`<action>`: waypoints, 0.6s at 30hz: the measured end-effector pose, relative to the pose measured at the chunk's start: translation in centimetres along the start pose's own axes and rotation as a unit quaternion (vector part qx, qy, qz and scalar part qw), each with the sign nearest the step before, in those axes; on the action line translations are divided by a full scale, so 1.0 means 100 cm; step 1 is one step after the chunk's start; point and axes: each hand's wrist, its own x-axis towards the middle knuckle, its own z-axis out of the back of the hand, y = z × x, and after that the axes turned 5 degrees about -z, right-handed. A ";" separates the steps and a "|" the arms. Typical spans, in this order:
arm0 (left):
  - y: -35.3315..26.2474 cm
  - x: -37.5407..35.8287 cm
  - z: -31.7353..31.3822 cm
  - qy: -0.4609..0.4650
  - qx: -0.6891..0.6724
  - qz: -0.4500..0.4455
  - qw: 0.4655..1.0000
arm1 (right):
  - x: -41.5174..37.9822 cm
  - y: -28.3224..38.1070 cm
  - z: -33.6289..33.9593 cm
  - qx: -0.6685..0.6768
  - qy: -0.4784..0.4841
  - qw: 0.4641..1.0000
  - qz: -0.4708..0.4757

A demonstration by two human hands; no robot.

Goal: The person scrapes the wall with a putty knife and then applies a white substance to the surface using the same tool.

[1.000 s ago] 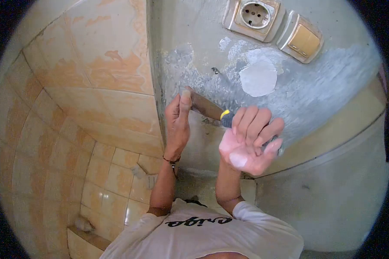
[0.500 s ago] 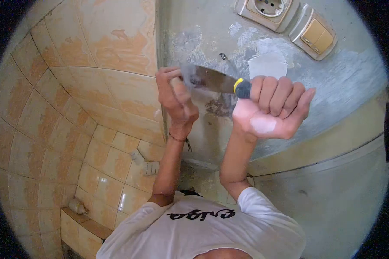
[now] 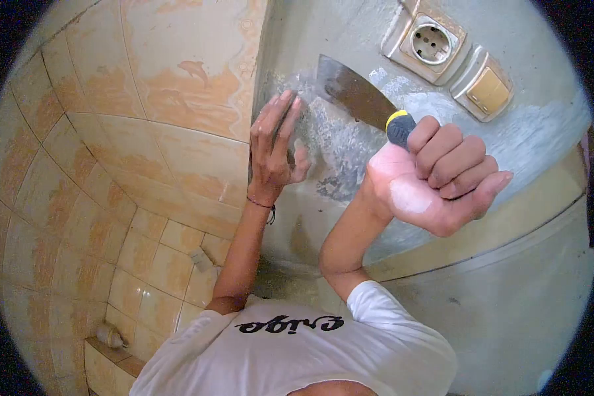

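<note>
Wall socket (image 3: 430,43) sits on a grey wall (image 3: 320,33), dbl. switch (image 3: 488,89) just beside it, lower R. Wall below socket: patchy, blue-grey w/ whitish bits. L of socket: cream/orange tiled wall (image 3: 191,152) w/ dolphin motif (image 3: 194,69). Far below-L: similar-col. tiled floor (image 3: 162,267), small light glints. Below-R: beige band (image 3: 501,231), then smooth grey-green surface (image 3: 501,317).

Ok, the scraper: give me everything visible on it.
The scraper has a flat, metal-looking blade, stained brown with a greyer far end, a yellow collar and a dark grey handle. The right hand grips the handle, hiding its rear. The blade slants toward the picture's upper left; whether it meets the wall is unclear. The open left hand is apart from it.
</note>
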 end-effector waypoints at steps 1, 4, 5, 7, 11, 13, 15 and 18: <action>0.001 0.001 0.002 0.008 -0.009 0.000 1.000 | 0.000 -0.001 0.002 0.048 0.043 0.998 -0.028; 0.001 0.003 0.006 0.022 -0.018 0.002 1.000 | -0.005 -0.013 -0.010 -0.028 0.007 0.999 -0.022; 0.002 0.002 0.007 0.026 -0.019 0.002 0.999 | -0.008 -0.016 -0.013 -0.030 0.008 0.999 -0.025; 0.003 0.002 0.007 0.029 -0.024 0.002 0.999 | -0.011 -0.021 -0.018 -0.005 -0.006 1.000 0.004; 0.005 0.001 0.008 0.034 -0.026 -0.006 0.999 | -0.019 -0.019 -0.030 -0.025 -0.008 1.000 0.008; 0.003 0.002 0.010 0.034 -0.032 0.004 0.999 | -0.022 -0.034 -0.035 -0.114 -0.013 0.993 0.023; 0.002 0.001 0.011 0.033 -0.038 0.008 0.999 | -0.022 -0.030 -0.030 -0.063 0.006 0.998 0.026; 0.006 0.002 0.009 0.035 -0.017 -0.003 0.999 | -0.023 -0.017 -0.028 -0.030 0.037 0.998 0.051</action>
